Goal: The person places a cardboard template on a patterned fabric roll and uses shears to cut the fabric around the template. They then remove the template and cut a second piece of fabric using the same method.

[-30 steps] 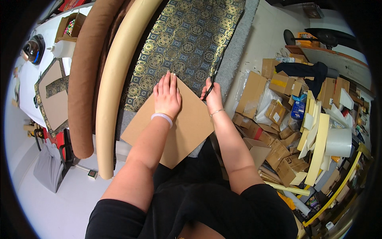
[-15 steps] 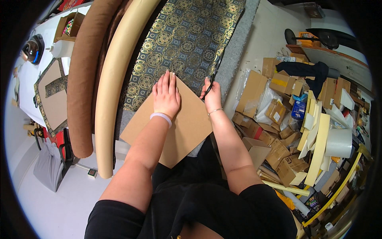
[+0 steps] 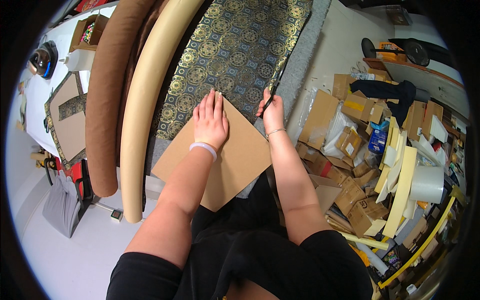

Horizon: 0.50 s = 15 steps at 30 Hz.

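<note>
My left hand (image 3: 210,120) lies flat on a square brown board (image 3: 245,147), fingers stretched toward its far corner. The board rests at an angle on a dark fabric (image 3: 227,42) patterned with gold medallions and blue squares. In my right hand (image 3: 273,111) is a pair of black-handled scissors (image 3: 280,79), its blades pointing away along the fabric's right edge. Whether the blades are parted is too small to tell. That hand is just beyond the board's right corner. Grey felt (image 3: 302,55) shows under the fabric.
Left of the fabric lie a cream roll (image 3: 132,130) and a brown roll (image 3: 102,125). Further left, fabric-edged board pieces (image 3: 74,135) lie on a white table near an open box (image 3: 90,31). Cardboard boxes (image 3: 320,112) and yellow foam strips (image 3: 401,195) crowd the right side.
My right hand has moved forward and slightly right with the scissors, along the fabric's edge. My left hand stays pressed on the board.
</note>
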### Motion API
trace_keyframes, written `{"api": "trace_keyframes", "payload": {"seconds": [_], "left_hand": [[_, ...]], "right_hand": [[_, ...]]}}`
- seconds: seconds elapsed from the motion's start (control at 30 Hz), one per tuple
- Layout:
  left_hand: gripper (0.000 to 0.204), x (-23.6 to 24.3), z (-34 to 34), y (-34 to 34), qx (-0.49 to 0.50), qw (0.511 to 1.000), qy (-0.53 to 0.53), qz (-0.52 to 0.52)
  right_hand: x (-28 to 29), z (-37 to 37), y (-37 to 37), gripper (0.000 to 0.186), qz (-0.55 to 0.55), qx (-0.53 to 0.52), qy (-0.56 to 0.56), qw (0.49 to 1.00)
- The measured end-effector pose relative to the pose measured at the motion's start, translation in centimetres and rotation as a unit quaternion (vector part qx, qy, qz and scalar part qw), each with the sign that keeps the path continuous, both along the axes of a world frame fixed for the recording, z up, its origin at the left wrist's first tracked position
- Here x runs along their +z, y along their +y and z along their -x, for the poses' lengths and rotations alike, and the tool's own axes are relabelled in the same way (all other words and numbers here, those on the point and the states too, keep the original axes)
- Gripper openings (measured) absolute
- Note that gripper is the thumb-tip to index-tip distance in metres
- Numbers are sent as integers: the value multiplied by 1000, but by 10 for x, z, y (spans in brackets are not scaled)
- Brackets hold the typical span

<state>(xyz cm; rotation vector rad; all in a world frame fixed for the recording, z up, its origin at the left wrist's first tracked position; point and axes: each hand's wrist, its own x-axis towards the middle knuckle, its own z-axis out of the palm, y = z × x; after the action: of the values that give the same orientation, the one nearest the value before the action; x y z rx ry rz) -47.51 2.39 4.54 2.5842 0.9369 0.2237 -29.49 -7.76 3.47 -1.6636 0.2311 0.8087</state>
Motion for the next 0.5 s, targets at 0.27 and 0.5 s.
{"api": "trace_keyframes", "payload": {"seconds": [0.27, 0.5], "left_hand": [[60, -1, 0, 1, -1, 1000, -6, -3], [60, 1, 0, 0, 1, 1000, -10, -5]], "right_hand": [[-8, 1, -3, 48, 1, -6, -13, 1000], [-7, -10, 0, 51, 7, 23, -16, 1000]]}}
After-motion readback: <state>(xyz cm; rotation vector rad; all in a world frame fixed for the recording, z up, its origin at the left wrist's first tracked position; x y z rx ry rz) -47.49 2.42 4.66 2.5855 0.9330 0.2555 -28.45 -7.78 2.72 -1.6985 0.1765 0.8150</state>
